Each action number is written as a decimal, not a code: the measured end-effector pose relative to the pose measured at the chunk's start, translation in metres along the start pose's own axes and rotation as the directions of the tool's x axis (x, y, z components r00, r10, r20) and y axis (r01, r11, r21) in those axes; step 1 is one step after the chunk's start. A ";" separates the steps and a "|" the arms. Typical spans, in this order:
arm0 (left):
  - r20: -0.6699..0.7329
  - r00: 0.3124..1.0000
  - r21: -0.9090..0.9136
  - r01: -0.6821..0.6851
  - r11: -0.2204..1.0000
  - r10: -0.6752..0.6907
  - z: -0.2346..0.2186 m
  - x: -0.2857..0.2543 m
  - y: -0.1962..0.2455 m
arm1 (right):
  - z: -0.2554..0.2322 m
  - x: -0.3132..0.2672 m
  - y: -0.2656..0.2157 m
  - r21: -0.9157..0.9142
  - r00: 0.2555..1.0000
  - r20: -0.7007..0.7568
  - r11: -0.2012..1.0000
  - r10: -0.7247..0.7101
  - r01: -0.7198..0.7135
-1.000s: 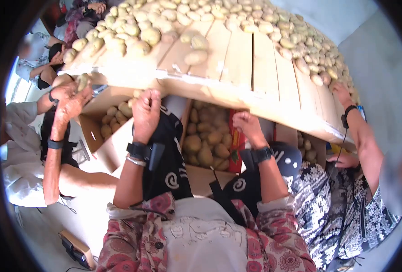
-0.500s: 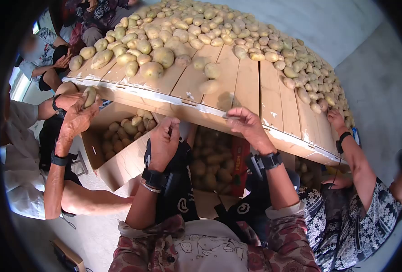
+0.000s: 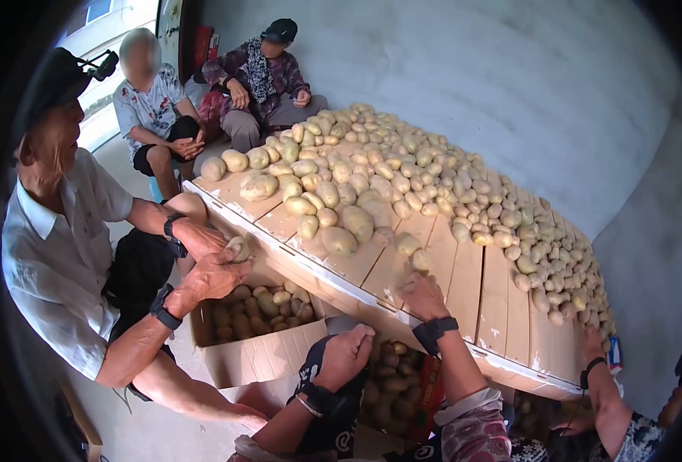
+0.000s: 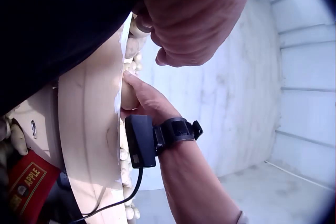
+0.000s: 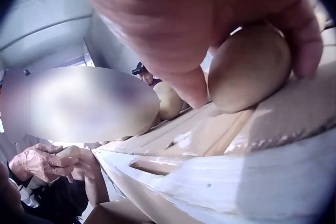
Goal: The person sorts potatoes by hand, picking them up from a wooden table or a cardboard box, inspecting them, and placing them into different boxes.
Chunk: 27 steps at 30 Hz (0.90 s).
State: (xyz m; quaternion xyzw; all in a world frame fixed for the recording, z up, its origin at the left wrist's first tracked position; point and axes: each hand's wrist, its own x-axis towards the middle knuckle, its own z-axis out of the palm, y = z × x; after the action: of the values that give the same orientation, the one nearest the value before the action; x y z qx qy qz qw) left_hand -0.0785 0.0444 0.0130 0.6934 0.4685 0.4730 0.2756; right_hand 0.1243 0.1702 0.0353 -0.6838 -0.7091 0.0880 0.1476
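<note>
My right hand [image 3: 424, 296] is at the near edge of a cardboard-covered table [image 3: 461, 289]. Its thumb and fingers grip a potato [image 5: 252, 69] low over the cardboard, as the right wrist view shows up close. The left wrist view catches the same right hand [image 4: 152, 100] from the side. My left hand [image 3: 345, 358] hovers in front of the table edge over my lap, fingers curled, and no object shows in it. Loose potatoes [image 3: 339, 240] lie just beyond my right hand, at the front of a wide heap [image 3: 433, 173].
A carton [image 3: 268, 358] of potatoes stands below the table's left part, and a red apple box [image 4: 34, 182] is by my knees. To the left a person [image 3: 64, 246] holds a potato. Another person's arm [image 3: 606, 396] reaches the heap from the right. Two people sit behind.
My view has swung up and left. My right hand has moved forward from the table's edge onto its top and taken hold of a potato. The left hand stays before the edge, fingers curled.
</note>
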 end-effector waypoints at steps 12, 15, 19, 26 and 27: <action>0.099 0.994 0.071 -0.054 0.996 0.047 0.011 -0.003 0.023 | -0.034 -0.167 0.028 0.868 0.860 0.495 0.111 -0.121 -0.484; 0.192 0.972 0.087 -0.152 0.984 0.133 0.029 -0.013 0.039 | -0.007 -0.189 0.046 0.789 0.785 0.612 0.009 -0.095 -0.614; 0.288 0.910 0.186 -0.360 0.914 0.299 0.051 -0.014 0.044 | 0.029 -0.182 0.044 0.786 0.789 0.606 -0.078 -0.107 -0.614; 0.480 0.822 0.130 -0.413 0.902 0.307 0.066 -0.015 0.054 | 0.017 -0.183 0.050 0.855 0.849 0.517 0.021 -0.111 -0.518; 0.424 0.835 0.066 -0.415 0.907 0.351 0.069 -0.016 0.055 | 0.016 -0.185 0.053 0.895 0.892 0.445 0.032 -0.078 -0.444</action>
State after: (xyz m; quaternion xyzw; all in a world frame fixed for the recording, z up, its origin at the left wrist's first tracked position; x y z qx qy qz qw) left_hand 0.0044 0.0113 0.0240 0.8748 0.2879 0.3277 0.2107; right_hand 0.1733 -0.0101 -0.0135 -0.4494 -0.3687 0.6956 0.4222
